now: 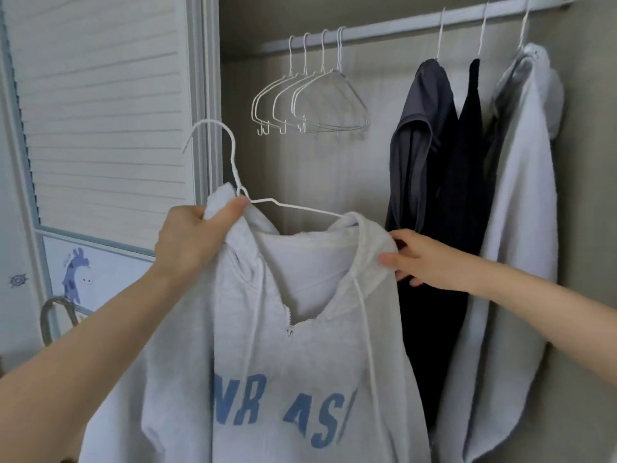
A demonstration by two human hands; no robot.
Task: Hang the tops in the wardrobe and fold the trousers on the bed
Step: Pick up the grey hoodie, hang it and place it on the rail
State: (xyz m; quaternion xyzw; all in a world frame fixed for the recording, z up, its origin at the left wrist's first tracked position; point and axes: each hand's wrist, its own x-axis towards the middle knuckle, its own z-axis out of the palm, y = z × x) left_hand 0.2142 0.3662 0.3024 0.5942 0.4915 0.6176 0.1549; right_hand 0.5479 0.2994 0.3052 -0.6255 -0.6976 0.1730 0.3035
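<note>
Two hands hold a pale grey hoodie [283,345] up in the lower middle of the frame, in front of the open wardrobe. The left hand [193,238] grips a bunch of the hood fabric at the neck of a white wire hanger [233,182], its fingers curled and thumb pressed on the cloth; the hanger's hook rises above it, free of the rail. One hanger arm runs right and disappears into the hoodie's neck opening. The right hand [420,259] pinches the right edge of the hood, thumb in front and the other fingers behind the fabric. Blue letters show across the hoodie's chest, and two drawcords hang down.

Along the top of the frame runs the wardrobe rail [400,26]. Four empty wire hangers [310,101] hang close together at upper centre. At upper right hang three tops side by side: a dark grey top [417,135], a black top [467,168] and a light grey top [521,195]. A white louvred door [100,105] fills the upper left.
</note>
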